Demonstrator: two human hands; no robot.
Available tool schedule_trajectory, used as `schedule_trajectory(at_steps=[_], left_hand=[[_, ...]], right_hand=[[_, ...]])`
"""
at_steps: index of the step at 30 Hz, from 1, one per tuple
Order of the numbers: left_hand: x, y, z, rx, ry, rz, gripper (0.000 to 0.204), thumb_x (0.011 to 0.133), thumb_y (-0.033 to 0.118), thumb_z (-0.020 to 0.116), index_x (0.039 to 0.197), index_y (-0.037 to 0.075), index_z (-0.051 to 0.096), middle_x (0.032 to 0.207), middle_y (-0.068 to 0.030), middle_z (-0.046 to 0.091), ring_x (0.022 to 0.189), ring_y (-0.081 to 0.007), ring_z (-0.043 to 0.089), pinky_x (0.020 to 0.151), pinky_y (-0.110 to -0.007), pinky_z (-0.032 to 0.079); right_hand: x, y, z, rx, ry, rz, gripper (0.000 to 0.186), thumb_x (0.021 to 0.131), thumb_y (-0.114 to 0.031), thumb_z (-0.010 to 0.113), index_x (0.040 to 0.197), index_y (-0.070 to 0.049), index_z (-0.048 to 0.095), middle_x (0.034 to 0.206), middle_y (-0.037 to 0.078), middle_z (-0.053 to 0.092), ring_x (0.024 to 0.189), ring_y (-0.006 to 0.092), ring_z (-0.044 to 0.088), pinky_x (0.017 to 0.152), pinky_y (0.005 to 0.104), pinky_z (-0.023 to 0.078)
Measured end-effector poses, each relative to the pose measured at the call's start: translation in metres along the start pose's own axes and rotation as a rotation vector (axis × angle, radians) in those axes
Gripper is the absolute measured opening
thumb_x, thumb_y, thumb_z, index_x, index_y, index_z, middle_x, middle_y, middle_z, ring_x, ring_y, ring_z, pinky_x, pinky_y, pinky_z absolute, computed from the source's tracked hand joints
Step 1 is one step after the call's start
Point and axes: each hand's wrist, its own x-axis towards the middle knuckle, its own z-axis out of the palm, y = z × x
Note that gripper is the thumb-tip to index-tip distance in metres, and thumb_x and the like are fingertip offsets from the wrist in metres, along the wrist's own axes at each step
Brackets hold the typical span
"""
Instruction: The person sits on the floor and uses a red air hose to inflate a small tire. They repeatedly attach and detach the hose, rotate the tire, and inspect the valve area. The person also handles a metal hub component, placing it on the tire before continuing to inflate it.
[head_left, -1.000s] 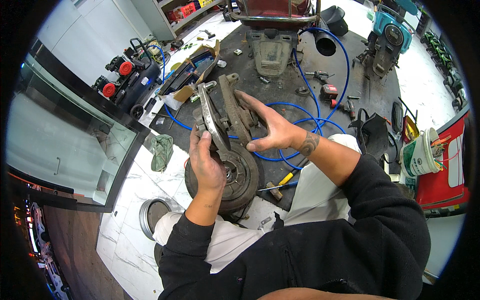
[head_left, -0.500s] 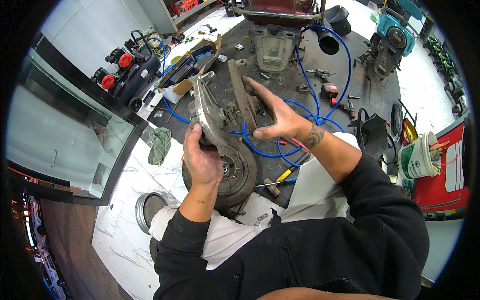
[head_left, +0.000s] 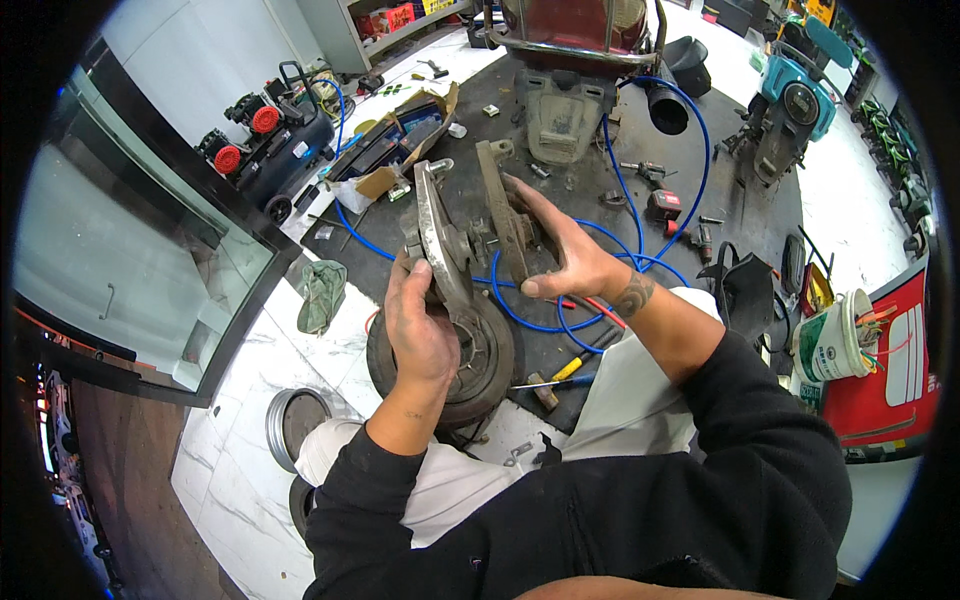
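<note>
I hold a greasy metal swing-arm assembly (head_left: 470,235) with two long arms above a small wheel and tyre (head_left: 490,365) that rests by my knees. My left hand (head_left: 418,325) grips the lower end of the left silver arm (head_left: 436,235), just over the wheel hub. My right hand (head_left: 560,255) wraps the right dark arm (head_left: 500,200) from the side, fingers spread along it. Both arms point away from me, joined by an axle between them.
A blue hose (head_left: 620,200) loops over the dark mat. A hammer and screwdriver (head_left: 560,375) lie by my right knee. A cardboard box of tools (head_left: 395,150), a compressor (head_left: 270,150), a green rag (head_left: 322,292), a scooter body (head_left: 585,45) and a white bucket (head_left: 830,345) stand around.
The assembly has tilted more upright and shifted slightly toward me. My left hand slid down toward the hub; my right hand keeps its hold on the dark arm.
</note>
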Motion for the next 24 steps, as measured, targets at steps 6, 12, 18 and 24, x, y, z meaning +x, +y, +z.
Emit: schedule_trajectory(at_steps=[6, 12, 18, 24], left_hand=[[-0.003, -0.001, 0.004, 0.021, -0.011, 0.026, 0.047, 0.106, 0.014, 0.05, 0.149, -0.005, 0.048, 0.131, -0.0129, 0.067, 0.116, -0.0202, 0.067, 0.102, -0.034, 0.053], [-0.001, -0.004, 0.0, -0.021, -0.024, 0.02, 0.049, 0.105, 0.014, 0.051, 0.15, -0.007, 0.046, 0.131, -0.0128, 0.067, 0.116, -0.0211, 0.067, 0.1, -0.034, 0.054], [0.006, -0.01, -0.008, -0.062, 0.007, -0.034, 0.042, 0.108, 0.023, 0.045, 0.139, -0.004, 0.056, 0.125, -0.0146, 0.072, 0.113, -0.023, 0.07, 0.1, -0.037, 0.053], [0.008, -0.01, -0.009, -0.055, 0.023, -0.072, 0.04, 0.11, 0.027, 0.044, 0.133, -0.001, 0.061, 0.122, -0.0139, 0.073, 0.111, -0.0242, 0.071, 0.101, -0.04, 0.053]], right_hand=[[0.001, 0.002, 0.0, 0.023, 0.001, -0.023, 0.141, 0.067, -0.05, 0.094, 0.17, 0.002, 0.014, 0.17, 0.022, 0.031, 0.158, 0.0314, 0.032, 0.13, 0.0414, 0.022], [0.002, 0.005, 0.0, 0.043, 0.015, -0.02, 0.139, 0.07, -0.049, 0.094, 0.169, 0.005, 0.013, 0.171, 0.023, 0.029, 0.158, 0.0311, 0.032, 0.13, 0.0418, 0.023], [0.001, 0.009, 0.003, 0.115, 0.009, 0.04, 0.134, 0.072, -0.045, 0.091, 0.169, 0.006, 0.013, 0.171, 0.022, 0.031, 0.157, 0.0295, 0.032, 0.13, 0.0409, 0.022], [0.004, 0.015, 0.006, 0.106, 0.002, 0.047, 0.129, 0.076, -0.039, 0.091, 0.169, 0.005, 0.014, 0.169, 0.022, 0.033, 0.156, 0.0294, 0.034, 0.129, 0.0405, 0.024]])
